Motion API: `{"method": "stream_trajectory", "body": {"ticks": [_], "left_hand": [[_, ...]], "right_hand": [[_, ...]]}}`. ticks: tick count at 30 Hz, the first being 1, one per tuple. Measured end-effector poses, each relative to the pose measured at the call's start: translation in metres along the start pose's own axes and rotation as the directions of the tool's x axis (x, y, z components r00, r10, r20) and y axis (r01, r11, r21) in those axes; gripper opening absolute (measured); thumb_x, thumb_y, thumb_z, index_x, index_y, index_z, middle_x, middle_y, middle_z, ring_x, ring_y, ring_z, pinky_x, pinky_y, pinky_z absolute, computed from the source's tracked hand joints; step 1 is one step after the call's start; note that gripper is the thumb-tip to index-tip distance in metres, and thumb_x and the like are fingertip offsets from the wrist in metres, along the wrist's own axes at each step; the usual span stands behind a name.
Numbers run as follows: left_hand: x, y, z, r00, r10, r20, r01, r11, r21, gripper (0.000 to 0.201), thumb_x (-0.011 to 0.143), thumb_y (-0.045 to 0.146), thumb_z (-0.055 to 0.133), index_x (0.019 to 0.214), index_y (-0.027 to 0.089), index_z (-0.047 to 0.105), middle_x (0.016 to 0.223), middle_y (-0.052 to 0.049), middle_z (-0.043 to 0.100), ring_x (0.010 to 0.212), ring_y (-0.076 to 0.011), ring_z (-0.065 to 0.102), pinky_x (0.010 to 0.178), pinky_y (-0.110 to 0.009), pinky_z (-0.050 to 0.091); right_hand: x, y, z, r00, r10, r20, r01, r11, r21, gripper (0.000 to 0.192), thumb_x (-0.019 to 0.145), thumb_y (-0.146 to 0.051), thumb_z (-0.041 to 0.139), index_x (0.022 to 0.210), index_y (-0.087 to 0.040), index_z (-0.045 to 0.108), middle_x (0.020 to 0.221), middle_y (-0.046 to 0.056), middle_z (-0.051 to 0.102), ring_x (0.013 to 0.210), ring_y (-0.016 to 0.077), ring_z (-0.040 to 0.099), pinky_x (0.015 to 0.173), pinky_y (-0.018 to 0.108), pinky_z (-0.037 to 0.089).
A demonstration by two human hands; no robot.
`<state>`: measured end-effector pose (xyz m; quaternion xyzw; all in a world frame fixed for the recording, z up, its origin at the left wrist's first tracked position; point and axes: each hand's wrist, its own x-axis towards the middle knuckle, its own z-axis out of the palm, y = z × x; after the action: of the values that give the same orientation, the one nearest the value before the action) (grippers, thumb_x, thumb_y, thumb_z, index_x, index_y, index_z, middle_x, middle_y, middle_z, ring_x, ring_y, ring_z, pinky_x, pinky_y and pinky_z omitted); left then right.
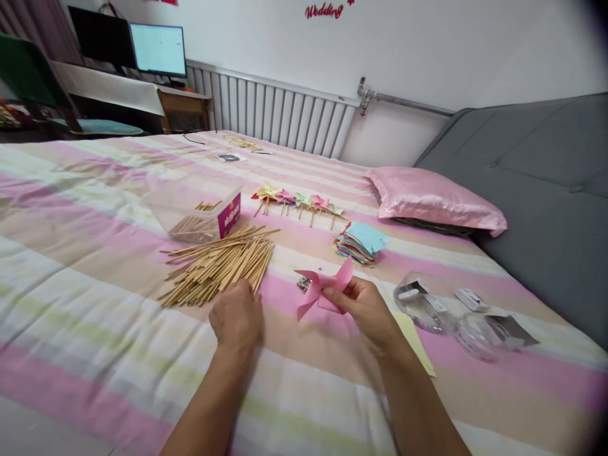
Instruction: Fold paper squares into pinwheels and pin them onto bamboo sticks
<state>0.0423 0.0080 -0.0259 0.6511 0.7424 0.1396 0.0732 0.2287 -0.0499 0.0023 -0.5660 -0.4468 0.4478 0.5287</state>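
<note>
Bare forearms nearest, over a pink-and-cream striped cloth quilt; right hand pinches a pink folded-paper pinwheel above it, seemingly to keep its shape; left hand, fingers curled, at near edge of thin tan wooden sticks, probably heaped within easy reach; whether it grips one, cannot tell

the pink pinwheel in the near middle looks like smooth, matt paper, and the slim sticks to its left look like plain, matt wood. beyond the sticks, the box is clear, glossy plastic, as are the round containers at the right, while the stack of sheets is paper. the bedspread is creased, matt cloth, the pillow at the far right has a satin-like sheen, and the far radiator looks like metal.
</note>
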Motion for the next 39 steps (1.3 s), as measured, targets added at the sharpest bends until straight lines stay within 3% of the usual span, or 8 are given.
{"method": "stream_trajectory", "body": {"ticks": [6,14,25,28,31,33,36,39], "left_hand": [[0.001,-0.001,0.004,1.000,0.025,-0.014,-0.025,1.000,0.005,0.026,0.083,0.024,0.043,0.080,0.018,0.068,0.085,-0.015,0.070,0.079,-0.0313,0.065,0.061,-0.036,0.042],[0.001,0.001,0.002,1.000,0.015,0.013,-0.015,1.000,0.025,0.028,0.082,0.026,0.045,0.083,0.017,0.071,0.090,-0.016,0.069,0.079,-0.0309,0.065,0.062,-0.036,0.044],[0.003,0.000,0.001,0.999,-0.017,0.034,0.016,0.999,0.033,0.024,0.080,0.027,0.049,0.080,0.015,0.070,0.084,-0.018,0.071,0.079,-0.0325,0.066,0.059,-0.036,0.043],[0.003,-0.001,0.000,1.000,-0.007,0.020,0.008,1.000,-0.012,0.022,0.080,0.028,0.050,0.078,0.017,0.068,0.084,-0.015,0.071,0.078,-0.0308,0.065,0.058,-0.035,0.041],[0.002,0.000,0.002,0.998,0.057,-0.041,-0.063,0.986,-0.157,0.018,0.080,0.030,0.050,0.075,0.020,0.064,0.082,-0.009,0.070,0.077,-0.0259,0.063,0.060,-0.032,0.041],[0.002,0.000,0.006,0.982,0.161,-0.104,-0.186,0.931,-0.313,0.015,0.080,0.030,0.052,0.074,0.021,0.061,0.079,-0.005,0.067,0.073,-0.0209,0.061,0.061,-0.030,0.041],[0.000,0.004,0.011,0.908,0.373,-0.190,-0.415,0.736,-0.535,0.012,0.080,0.029,0.054,0.072,0.021,0.059,0.073,-0.002,0.063,0.065,-0.0156,0.055,0.062,-0.027,0.041],[-0.003,0.011,0.011,0.833,0.520,-0.189,-0.500,0.560,-0.660,0.014,0.080,0.029,0.056,0.070,0.020,0.059,0.071,-0.002,0.062,0.065,-0.0147,0.054,0.060,-0.025,0.041]], "right_hand": [[0.000,0.000,0.000,1.000,-0.002,0.002,0.002,1.000,0.003,0.033,0.065,-0.040,0.075,0.084,-0.013,0.071,0.078,0.007,0.070,0.070,0.0186,0.060,0.064,0.029,0.044],[0.000,-0.004,0.001,1.000,-0.001,-0.004,0.001,1.000,-0.021,0.029,0.066,-0.038,0.074,0.082,-0.013,0.071,0.071,0.004,0.068,0.067,0.0167,0.059,0.063,0.028,0.044],[-0.001,-0.004,0.001,0.999,-0.039,-0.023,0.038,0.998,-0.053,0.037,0.062,-0.044,0.075,0.081,-0.012,0.072,0.073,0.007,0.069,0.067,0.0190,0.060,0.059,0.028,0.045],[0.000,-0.001,-0.002,1.000,-0.020,-0.007,0.019,1.000,-0.024,0.036,0.064,-0.042,0.075,0.084,-0.013,0.072,0.076,0.007,0.069,0.068,0.0181,0.059,0.060,0.028,0.044],[0.004,0.002,-0.009,1.000,-0.017,0.004,0.017,0.998,0.052,0.031,0.067,-0.039,0.075,0.083,-0.013,0.071,0.074,0.005,0.068,0.067,0.0157,0.057,0.061,0.026,0.043],[0.006,0.002,-0.017,1.000,-0.028,-0.005,0.028,0.987,0.159,0.026,0.066,-0.037,0.077,0.079,-0.015,0.070,0.071,0.003,0.067,0.066,0.0143,0.056,0.063,0.026,0.043],[0.008,-0.001,-0.028,0.999,-0.037,-0.011,0.039,0.932,0.359,0.022,0.063,-0.033,0.080,0.077,-0.019,0.070,0.075,0.001,0.068,0.070,0.0139,0.058,0.070,0.027,0.046],[0.008,-0.003,-0.035,0.999,-0.047,-0.021,0.051,0.888,0.457,0.023,0.060,-0.033,0.082,0.078,-0.023,0.071,0.077,0.000,0.069,0.074,0.0138,0.060,0.075,0.027,0.048]]}}
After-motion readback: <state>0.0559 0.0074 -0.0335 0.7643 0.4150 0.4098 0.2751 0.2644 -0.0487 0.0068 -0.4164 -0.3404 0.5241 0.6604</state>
